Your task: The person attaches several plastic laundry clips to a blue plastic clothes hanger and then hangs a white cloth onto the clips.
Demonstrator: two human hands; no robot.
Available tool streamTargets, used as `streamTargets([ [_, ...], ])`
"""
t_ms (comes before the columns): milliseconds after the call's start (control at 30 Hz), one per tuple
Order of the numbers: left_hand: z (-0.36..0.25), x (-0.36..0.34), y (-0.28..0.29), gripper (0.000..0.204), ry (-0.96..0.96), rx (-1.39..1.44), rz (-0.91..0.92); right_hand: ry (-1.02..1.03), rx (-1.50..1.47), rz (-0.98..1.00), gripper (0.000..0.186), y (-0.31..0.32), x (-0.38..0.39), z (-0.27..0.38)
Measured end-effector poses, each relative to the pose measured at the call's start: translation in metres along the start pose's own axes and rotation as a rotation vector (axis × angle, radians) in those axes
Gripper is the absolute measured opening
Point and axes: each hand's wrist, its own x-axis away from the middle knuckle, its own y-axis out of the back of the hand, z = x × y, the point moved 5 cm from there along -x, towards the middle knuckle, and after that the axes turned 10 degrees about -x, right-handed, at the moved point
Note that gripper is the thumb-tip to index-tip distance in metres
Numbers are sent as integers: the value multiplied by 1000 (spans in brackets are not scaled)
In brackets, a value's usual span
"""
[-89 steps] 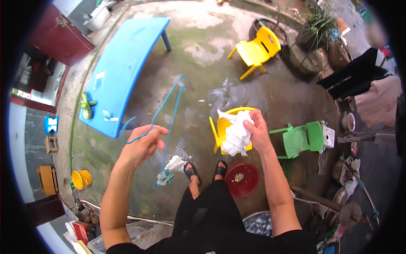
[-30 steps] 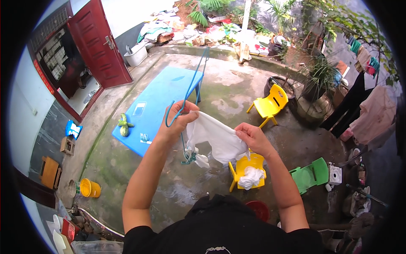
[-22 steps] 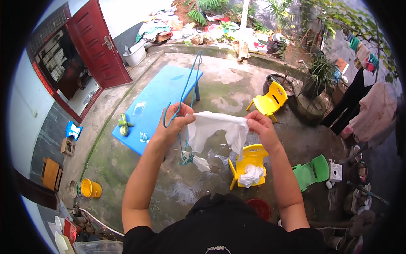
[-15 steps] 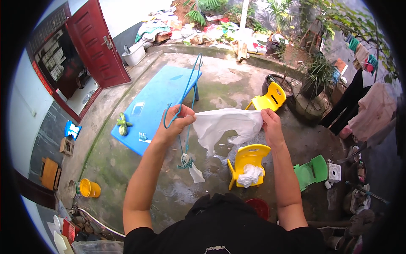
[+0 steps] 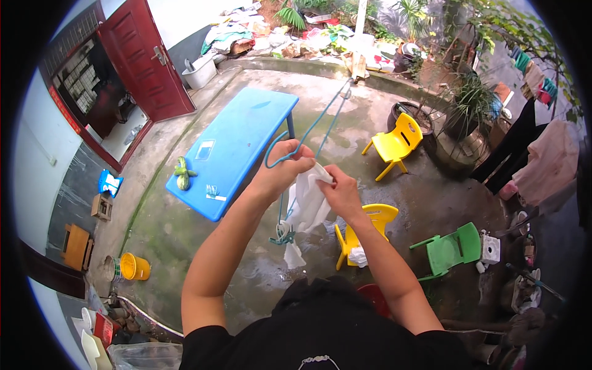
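Observation:
In front of me a blue wire clothes hanger (image 5: 327, 111) is held tilted in my left hand (image 5: 280, 169), whose fingers are closed round it near its hook. A wet-looking white cloth (image 5: 306, 200) hangs bunched beneath my hands, one end at the left fingertips. My right hand (image 5: 340, 192) pinches the cloth close beside the left one. At the hanger's lower end are a teal tangle (image 5: 283, 235) and a white strip (image 5: 294, 255) dangling below it. Another crumpled white cloth (image 5: 357, 256) lies on a yellow chair (image 5: 377, 216), partly hidden by my right forearm.
A blue table (image 5: 246, 132) with green gourds (image 5: 184, 174) stands ahead left. Around the wet concrete are a second yellow chair (image 5: 398, 139), a green chair (image 5: 453, 250), a red basin (image 5: 373, 299) and a yellow bucket (image 5: 134, 266). Laundry (image 5: 542, 157) hangs at right.
My right hand has come left to meet the left hand, so the cloth, stretched wide before, is now gathered. The left hand and hanger have shifted right, the hanger tilting further.

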Motion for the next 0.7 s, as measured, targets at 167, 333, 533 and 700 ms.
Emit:
streamTargets([
  [167,38,3,48,11,33,-26,-249,-103,-457,100,25,18,30,-42],
  [333,27,10,82,12,58,85,-311,-523,-822,-337,27,79,99,-191],
  [533,5,14,78,11,101,-15,-230,-944,-439,-155,31,86,180,-270],
  [700,-1,0,36,12,113,-172,63,-356,-579,29,52,28,76,-146],
])
